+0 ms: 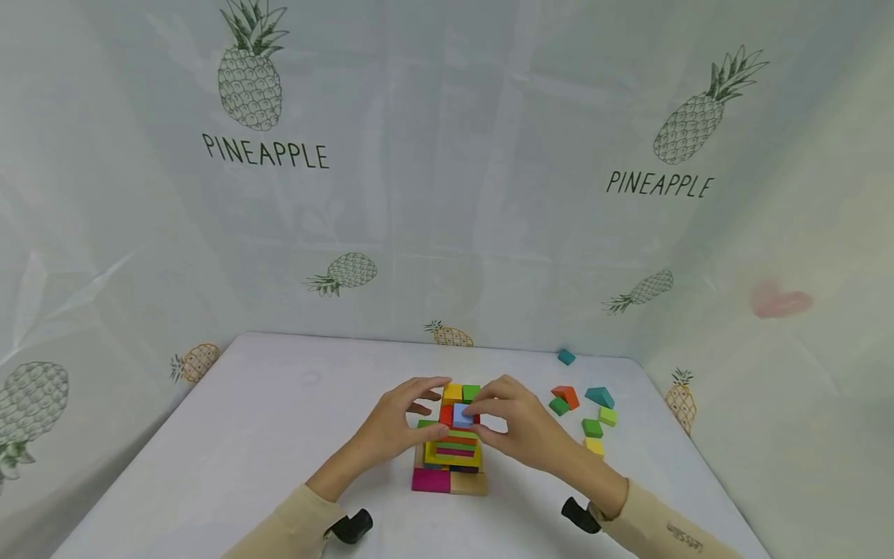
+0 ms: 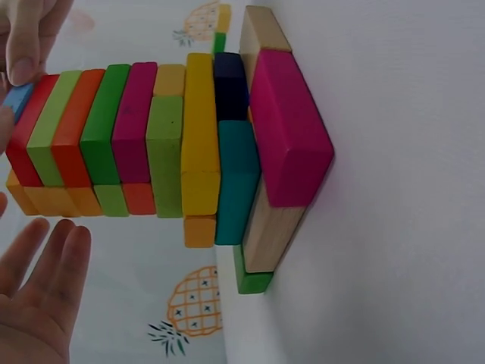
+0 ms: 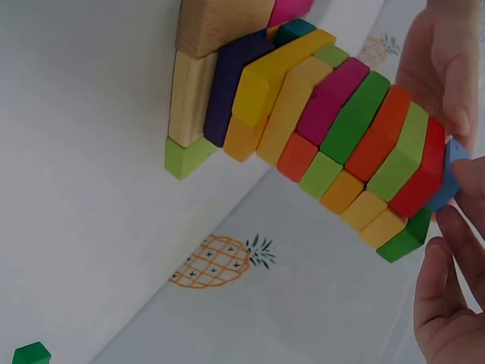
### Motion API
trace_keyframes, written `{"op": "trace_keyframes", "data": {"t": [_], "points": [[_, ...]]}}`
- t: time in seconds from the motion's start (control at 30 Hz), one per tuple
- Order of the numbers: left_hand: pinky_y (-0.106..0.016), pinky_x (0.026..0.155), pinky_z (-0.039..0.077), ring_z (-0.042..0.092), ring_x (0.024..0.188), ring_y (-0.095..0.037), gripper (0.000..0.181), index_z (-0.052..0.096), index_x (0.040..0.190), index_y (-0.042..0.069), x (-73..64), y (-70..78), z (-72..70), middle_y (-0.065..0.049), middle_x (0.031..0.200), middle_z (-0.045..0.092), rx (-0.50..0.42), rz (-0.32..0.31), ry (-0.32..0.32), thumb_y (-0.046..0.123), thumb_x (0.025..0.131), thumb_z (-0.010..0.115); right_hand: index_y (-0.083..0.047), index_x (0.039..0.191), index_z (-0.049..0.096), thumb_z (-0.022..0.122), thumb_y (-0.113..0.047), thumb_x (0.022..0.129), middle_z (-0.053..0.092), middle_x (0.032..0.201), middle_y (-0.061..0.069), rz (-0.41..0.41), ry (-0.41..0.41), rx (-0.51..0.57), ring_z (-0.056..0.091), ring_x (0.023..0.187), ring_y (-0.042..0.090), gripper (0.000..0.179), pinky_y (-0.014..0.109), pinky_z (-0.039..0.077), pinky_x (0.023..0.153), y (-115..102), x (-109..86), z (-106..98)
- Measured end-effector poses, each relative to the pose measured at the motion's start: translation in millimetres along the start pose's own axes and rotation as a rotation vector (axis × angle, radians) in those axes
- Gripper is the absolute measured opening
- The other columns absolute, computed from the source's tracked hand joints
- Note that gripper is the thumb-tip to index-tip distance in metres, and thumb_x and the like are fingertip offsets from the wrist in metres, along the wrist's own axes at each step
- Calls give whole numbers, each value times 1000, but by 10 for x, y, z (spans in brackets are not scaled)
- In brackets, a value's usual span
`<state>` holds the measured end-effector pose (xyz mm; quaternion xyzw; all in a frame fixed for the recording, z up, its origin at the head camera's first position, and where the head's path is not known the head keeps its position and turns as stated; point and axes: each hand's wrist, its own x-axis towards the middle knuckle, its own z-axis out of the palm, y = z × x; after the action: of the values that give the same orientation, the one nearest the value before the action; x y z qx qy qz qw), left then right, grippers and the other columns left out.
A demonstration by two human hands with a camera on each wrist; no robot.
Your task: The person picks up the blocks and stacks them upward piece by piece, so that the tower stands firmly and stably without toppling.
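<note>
A tall tower of coloured wooden blocks (image 1: pixel 457 452) stands on the table, seen sideways in both wrist views. On its top layer, above a red block (image 2: pixel 34 129), lies a light blue block (image 1: pixel 462 416). My right hand (image 1: pixel 520 419) pinches this blue block with curled fingers and thumb, at the tower's right side. My left hand (image 1: pixel 394 415) is held around the tower's left side, fingers spread and loosely bent, thumb close to the top layers. Yellow and green blocks (image 1: pixel 471 394) show at the back of the top. Whether the left thumb touches the tower cannot be told.
To the right, several loose blocks lie on the white table (image 1: pixel 279 404), among them a red one (image 1: pixel 567 397), a teal triangle (image 1: pixel 601 397) and a yellow one (image 1: pixel 594 446). A teal block (image 1: pixel 566 357) sits near the back edge. A pineapple-printed curtain (image 1: pixel 447 194) hangs behind.
</note>
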<state>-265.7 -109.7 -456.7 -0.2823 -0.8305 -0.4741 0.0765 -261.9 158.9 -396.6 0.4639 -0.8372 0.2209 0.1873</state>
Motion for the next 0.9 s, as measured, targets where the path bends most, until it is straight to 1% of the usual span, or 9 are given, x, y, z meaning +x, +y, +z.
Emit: {"op": "trace_keyframes", "data": {"t": [0.13, 0.3, 0.4, 0.6, 0.9], "points": [[-38, 98, 61, 66, 126, -30, 70, 54, 154, 31, 22, 19, -18, 8, 146, 61, -3, 37, -10, 43, 92, 84, -15, 109, 83, 90, -16, 87, 70, 107, -4, -2, 13, 6, 59, 107, 13, 22, 22, 61, 84, -25, 17, 30], [-38, 96, 61, 67, 123, -25, 65, 58, 150, 27, 30, 26, -27, 7, 141, 63, 7, 44, -4, 42, 92, 83, -15, 108, 84, 89, -16, 88, 71, 108, -4, 3, 27, 10, 59, 108, 13, 21, 23, 61, 84, -40, 49, 62], [-36, 96, 61, 67, 122, -24, 63, 60, 149, 26, 38, 33, -33, 7, 140, 63, 12, 51, -5, 41, 93, 83, -16, 108, 84, 90, -15, 87, 71, 109, -5, -2, 42, 3, 59, 107, 13, 22, 23, 61, 84, -30, 60, 88], [-34, 96, 61, 66, 122, -16, 59, 62, 146, 25, 53, 39, -33, 7, 139, 64, 14, 69, -6, 41, 93, 83, -16, 107, 84, 91, -16, 87, 72, 109, -5, -5, 63, -8, 58, 105, 12, 21, 21, 60, 83, -29, 69, 120], [-39, 96, 62, 67, 121, -17, 57, 63, 145, 23, 49, 55, -48, 5, 139, 64, 10, 85, -11, 39, 94, 82, -16, 108, 84, 90, -16, 87, 72, 109, -4, 3, 70, -4, 58, 104, 11, 22, 21, 60, 81, -43, 77, 138]]}}
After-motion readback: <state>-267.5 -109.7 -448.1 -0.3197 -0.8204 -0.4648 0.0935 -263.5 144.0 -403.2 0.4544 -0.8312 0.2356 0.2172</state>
